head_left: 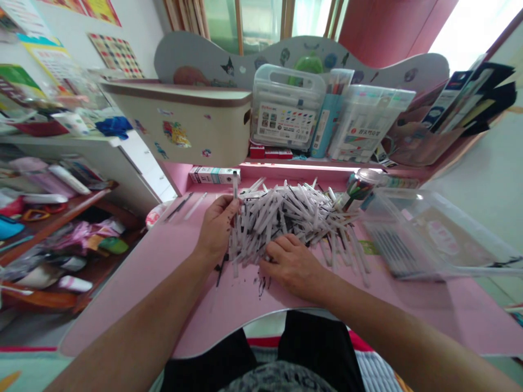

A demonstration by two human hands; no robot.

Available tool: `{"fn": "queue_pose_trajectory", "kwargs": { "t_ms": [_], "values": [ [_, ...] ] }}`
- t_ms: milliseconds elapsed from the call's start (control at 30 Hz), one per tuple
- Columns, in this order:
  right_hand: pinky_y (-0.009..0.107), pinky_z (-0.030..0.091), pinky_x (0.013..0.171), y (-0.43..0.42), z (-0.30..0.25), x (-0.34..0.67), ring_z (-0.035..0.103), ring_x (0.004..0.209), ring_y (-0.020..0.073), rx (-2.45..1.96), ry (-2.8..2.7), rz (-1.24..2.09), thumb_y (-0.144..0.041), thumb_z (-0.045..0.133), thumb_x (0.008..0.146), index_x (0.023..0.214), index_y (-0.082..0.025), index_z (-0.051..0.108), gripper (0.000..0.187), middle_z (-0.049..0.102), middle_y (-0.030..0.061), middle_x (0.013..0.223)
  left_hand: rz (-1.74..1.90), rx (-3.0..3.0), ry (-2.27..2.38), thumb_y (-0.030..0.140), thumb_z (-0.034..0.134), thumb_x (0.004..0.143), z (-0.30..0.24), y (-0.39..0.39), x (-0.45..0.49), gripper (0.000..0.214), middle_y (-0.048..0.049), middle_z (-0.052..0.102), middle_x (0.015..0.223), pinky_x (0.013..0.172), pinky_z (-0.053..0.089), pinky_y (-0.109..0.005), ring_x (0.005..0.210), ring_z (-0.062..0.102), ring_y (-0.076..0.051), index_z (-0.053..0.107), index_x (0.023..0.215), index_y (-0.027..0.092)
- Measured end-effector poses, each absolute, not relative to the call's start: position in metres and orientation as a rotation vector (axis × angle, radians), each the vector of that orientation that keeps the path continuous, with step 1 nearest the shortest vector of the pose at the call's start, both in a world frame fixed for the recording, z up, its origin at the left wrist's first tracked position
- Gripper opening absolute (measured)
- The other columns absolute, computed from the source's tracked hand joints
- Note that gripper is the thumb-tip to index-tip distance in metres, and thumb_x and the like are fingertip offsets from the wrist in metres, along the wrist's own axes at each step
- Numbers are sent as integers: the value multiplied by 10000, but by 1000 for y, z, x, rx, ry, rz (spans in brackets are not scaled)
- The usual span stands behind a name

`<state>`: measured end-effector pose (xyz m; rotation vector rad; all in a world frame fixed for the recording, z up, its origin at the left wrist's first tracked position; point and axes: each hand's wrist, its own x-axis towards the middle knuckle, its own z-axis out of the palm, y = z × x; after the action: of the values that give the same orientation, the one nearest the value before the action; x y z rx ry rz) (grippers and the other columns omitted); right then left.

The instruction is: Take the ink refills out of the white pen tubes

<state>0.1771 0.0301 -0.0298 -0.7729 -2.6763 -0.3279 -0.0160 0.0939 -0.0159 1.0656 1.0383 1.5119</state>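
Note:
A big heap of white, translucent pen barrels [281, 212] lies on the pink desk, with dark parts mixed in. At the heap's left side my left hand [218, 223] is closed around a clear pen [235, 185], held upright with its dark end at the top. My right hand [290, 267] rests at the front edge of the heap. Its fingers are curled in, and what they hold, if anything, is hidden. Small black pieces [260, 284] are scattered on the desk just left of that hand. Between my wrists, a thin dark stick [220, 272] lies by the left one.
To the right, a clear plastic box [441, 234] holds a row of dark pens. A jar [363, 185] stands behind the heap. Several pens [180, 207] lie at the far left. Above runs a shelf with a cream bin [183, 125] and clear cases [286, 109].

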Motion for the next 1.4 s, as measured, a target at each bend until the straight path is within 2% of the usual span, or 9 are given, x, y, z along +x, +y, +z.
{"fn": "queue_pose_trajectory", "kwargs": {
  "t_ms": [167, 300, 400, 600, 733, 900, 1067, 1300, 1400],
  "values": [
    [356, 352, 773, 31, -30, 178, 442, 869, 213, -748, -2635, -201, -243, 616, 925, 888, -194, 685, 92, 597, 66, 929, 1469, 1149, 1016, 330, 696, 814, -15, 90, -16, 168, 40, 538, 655, 498, 349, -198, 531, 453, -81, 638, 825, 174],
    [355, 407, 843, 32, -21, 185, 495, 917, 198, -741, -2400, 113, -151, 558, 941, 965, -188, 701, 150, 652, 73, 980, 1406, 1187, 987, 324, 697, 811, -11, 85, -15, 157, 37, 538, 663, 498, 349, -201, 531, 455, -82, 666, 849, 175],
    [351, 450, 849, 33, -14, 194, 554, 922, 188, -735, -2179, 334, -146, 562, 930, 982, -178, 679, 132, 675, 69, 944, 1353, 1236, 959, 317, 694, 805, -9, 80, -12, 150, 31, 552, 661, 518, 371, -211, 544, 468, -94, 686, 870, 183],
    [275, 487, 716, 40, -11, 210, 601, 773, 135, -943, -1595, 787, -222, 634, 882, 970, -213, 624, 89, 643, 12, 862, 1244, 1428, 898, 288, 675, 793, -11, 73, -13, 164, -15, 649, 745, 609, 437, -249, 656, 561, -152, 717, 918, 192],
    [227, 492, 653, 47, -10, 211, 603, 698, 103, -882, -1214, 1045, -272, 704, 829, 910, -212, 618, 133, 657, -13, 832, 1099, 1690, 913, 246, 651, 786, -11, 69, -17, 150, -37, 685, 773, 624, 454, -276, 671, 599, -183, 720, 908, 193],
    [226, 523, 654, 52, -10, 208, 655, 720, 112, -781, -1026, 1167, -275, 738, 804, 958, -227, 682, 171, 700, -17, 810, 953, 2010, 920, 207, 597, 794, -6, 62, -12, 127, -14, 651, 681, 573, 416, -265, 599, 578, -173, 684, 885, 195],
    [258, 563, 677, 51, -9, 207, 705, 758, 146, -780, -995, 1186, -286, 767, 780, 926, -221, 710, 170, 734, 1, 811, 928, 2151, 904, 197, 563, 813, -3, 59, -9, 132, -2, 633, 661, 560, 392, -256, 575, 564, -160, 669, 893, 195],
    [261, 563, 666, 51, -9, 208, 698, 745, 144, -792, -1008, 1173, -293, 761, 785, 926, -223, 697, 171, 720, -8, 822, 910, 2072, 908, 212, 594, 817, -5, 60, -10, 126, -5, 635, 665, 530, 395, -252, 570, 554, -155, 683, 905, 205],
    [244, 541, 633, 51, -8, 208, 669, 717, 127, -781, -991, 1173, -290, 755, 781, 919, -220, 677, 174, 696, -15, 814, 980, 1835, 882, 211, 658, 802, -7, 61, -7, 81, -15, 653, 728, 572, 458, -247, 635, 607, -153, 655, 882, 199]
  ]
}}
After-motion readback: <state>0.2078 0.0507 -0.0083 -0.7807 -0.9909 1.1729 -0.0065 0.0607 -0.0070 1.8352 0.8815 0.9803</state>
